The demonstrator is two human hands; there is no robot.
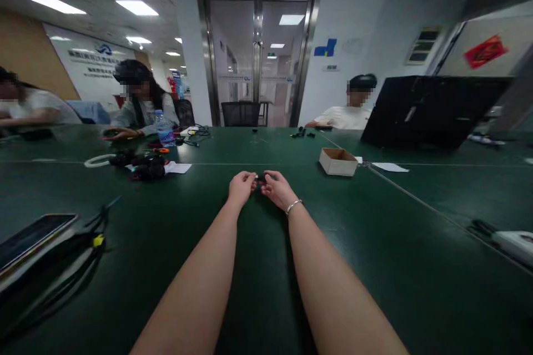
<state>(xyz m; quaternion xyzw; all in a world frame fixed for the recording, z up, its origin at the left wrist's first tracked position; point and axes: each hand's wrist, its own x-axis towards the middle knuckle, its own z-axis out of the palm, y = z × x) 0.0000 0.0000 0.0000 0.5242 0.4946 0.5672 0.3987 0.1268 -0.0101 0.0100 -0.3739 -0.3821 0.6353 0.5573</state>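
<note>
Left hand [242, 188] and right hand [278, 188] are nearly together, left of the open box [338, 166] and a bit nearer the camera. Right one's pinching a small black thing [261, 177] above the surface [262, 255]; can't tell if the left grips it too. Looks like fiddly two-handed work, so I'd say the next move calls for steady fingertips.

Free tabletop [307, 182] between right hand [280, 188] and obstructing box [338, 167]

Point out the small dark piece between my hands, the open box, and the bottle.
Small dark piece [262, 177]: head view, visible middle.
Open box [340, 167]: head view, front wall.
Bottle [165, 136]: head view, label.
</note>
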